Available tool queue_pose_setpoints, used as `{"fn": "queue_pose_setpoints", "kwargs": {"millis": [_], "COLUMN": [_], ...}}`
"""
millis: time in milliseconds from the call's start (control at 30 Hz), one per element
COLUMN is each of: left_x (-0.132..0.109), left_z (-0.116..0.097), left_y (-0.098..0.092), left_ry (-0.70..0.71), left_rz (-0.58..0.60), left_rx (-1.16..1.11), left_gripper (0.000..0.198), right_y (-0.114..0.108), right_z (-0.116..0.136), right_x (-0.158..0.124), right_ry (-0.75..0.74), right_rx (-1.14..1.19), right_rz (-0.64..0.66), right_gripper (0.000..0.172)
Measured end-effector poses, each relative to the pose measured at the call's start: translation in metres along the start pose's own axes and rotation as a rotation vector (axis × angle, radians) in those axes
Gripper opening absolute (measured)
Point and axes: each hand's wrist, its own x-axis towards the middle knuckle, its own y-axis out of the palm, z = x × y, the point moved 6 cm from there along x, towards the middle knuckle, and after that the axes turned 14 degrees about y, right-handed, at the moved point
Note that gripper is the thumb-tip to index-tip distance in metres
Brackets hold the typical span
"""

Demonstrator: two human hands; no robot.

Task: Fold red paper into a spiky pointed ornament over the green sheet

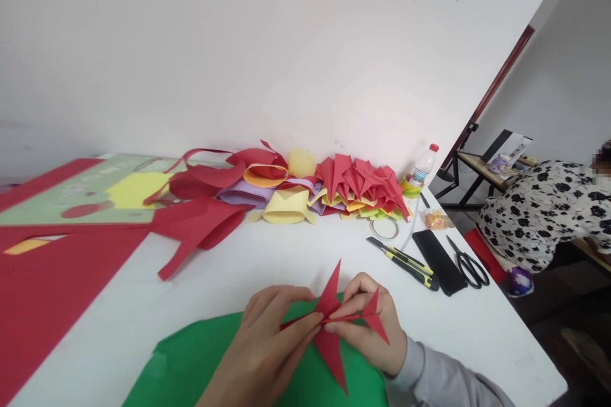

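A folded red paper figure (334, 359) with pointed wings and a forked end is held between both hands, above a green sheet (191, 356) at the table's front. My left hand (274, 337) pinches the figure's left part between thumb and fingers. From the right, my right hand (370, 324) is closed on its narrow middle, close to the left fingertips. The forked red end sticks out over the right hand. Part of the figure is hidden behind my fingers.
Folded red paper pieces (358, 181) and rolled coloured paper (286, 203) lie along the wall. To the right are a utility knife (405, 264), a black case (439, 261), scissors (470, 267), a tape roll (384, 227) and a bottle (422, 168). A person (539, 216) leans beyond the table.
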Motion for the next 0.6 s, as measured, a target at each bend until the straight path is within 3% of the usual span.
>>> {"fn": "queue_pose_setpoints", "kwargs": {"millis": [200,333,500,600], "left_x": [0.003,0.005,0.007,-0.002], "left_z": [0.008,0.012,0.008,0.007], "left_y": [0.007,0.01,0.013,0.021], "left_ry": [-0.236,-0.376,-0.444,-0.666], "left_rz": [0.075,0.062,0.087,0.095], "left_rx": [-0.354,-0.557,-0.707,-0.956], "left_gripper": [0.023,0.019,0.016,0.02], "right_y": [0.004,0.006,0.005,0.002], "right_z": [0.008,0.011,0.009,0.013], "right_x": [0.001,0.001,-0.003,-0.004], "right_ry": [-0.007,-0.079,-0.041,-0.08], "right_rx": [0.038,0.125,0.096,0.154], "right_rz": [0.022,0.068,0.066,0.134], "right_gripper": [0.006,0.018,0.03,0.036]}}
